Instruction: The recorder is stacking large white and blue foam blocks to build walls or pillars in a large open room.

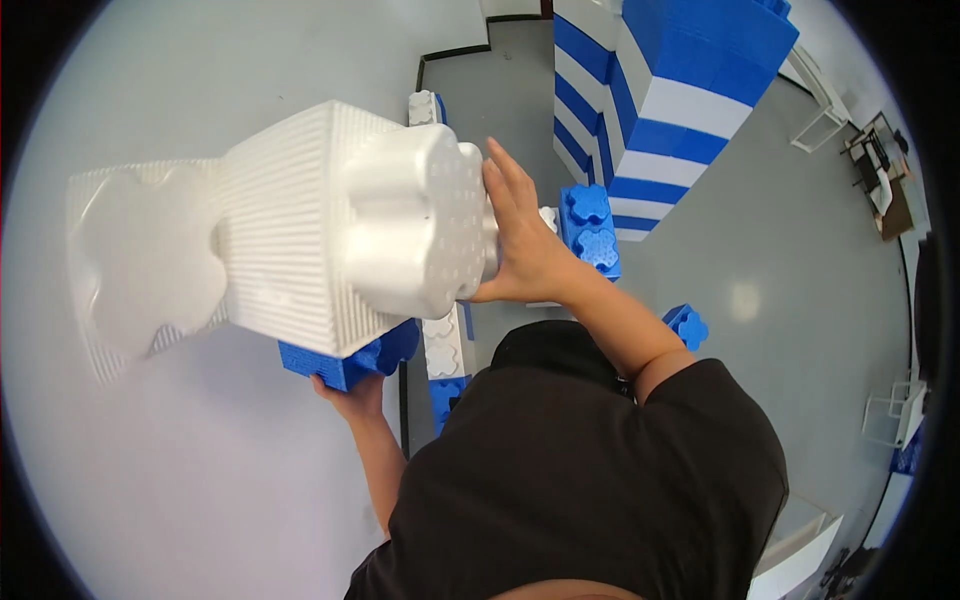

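Observation:
A large white building block [275, 220], ribbed on its sides and with rounded flower-shaped studs, fills the left of the view close to me. My right hand [522, 245] is at its right end, thumb and fingers spread around the studded side; part of its grip is behind the studs. Beneath the white block is a blue building block [335, 368] with a rounded stud. My left hand [350, 397] holds that blue block from below, with some fingers hidden under it. Whether the white and blue blocks are joined cannot be seen.
Rows of white and blue blocks [441, 350] run along the floor beside the pale wall [200, 470]. A tall blue-and-white striped block stack [660, 120] stands ahead. Blue studded blocks [590, 230] sit near its base, another blue block [688, 326] to the right. White frames [820, 115] stand farther off.

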### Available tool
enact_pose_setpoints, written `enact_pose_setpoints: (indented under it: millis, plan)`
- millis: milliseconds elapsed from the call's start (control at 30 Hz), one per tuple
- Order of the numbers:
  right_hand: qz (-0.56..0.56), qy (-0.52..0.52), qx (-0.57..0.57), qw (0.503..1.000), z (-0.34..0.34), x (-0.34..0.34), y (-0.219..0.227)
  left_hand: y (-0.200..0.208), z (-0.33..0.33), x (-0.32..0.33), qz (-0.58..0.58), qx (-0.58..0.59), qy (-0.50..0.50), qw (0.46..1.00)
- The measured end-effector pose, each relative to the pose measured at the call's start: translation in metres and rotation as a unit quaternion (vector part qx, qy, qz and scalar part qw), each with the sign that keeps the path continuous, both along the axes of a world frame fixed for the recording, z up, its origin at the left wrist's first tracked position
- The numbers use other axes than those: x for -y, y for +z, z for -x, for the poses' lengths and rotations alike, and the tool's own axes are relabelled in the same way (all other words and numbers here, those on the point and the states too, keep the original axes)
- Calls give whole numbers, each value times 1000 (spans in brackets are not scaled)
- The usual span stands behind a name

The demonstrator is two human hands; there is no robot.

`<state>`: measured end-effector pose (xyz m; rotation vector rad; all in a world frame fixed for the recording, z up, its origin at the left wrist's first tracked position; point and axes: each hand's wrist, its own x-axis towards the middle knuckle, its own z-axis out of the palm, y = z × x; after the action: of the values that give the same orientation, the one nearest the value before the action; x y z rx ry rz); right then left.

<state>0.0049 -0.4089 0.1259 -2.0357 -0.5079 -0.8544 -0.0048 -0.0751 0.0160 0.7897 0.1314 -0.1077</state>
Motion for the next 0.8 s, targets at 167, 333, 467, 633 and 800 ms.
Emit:
enact_pose_setpoints:
  millis: [167,333,467,633,800]
  plan:
    - [59,7,-89,994,4,24,-12,-2,11,9,19,-38,-8,999]
    - [155,-23,-77,985,4,36,-33,0,21,18,30,-100,-31,994]
    - [78,-20,-117,990,5,38,-42,3,25,20,51,-111,-41,992]
    - [33,-30,-128,991,11,27,-43,5,26,9,68,-121,-152,979]
    - [-50,-97,-171,979,6,12,-49,-18,36,4,97,-112,0,989]
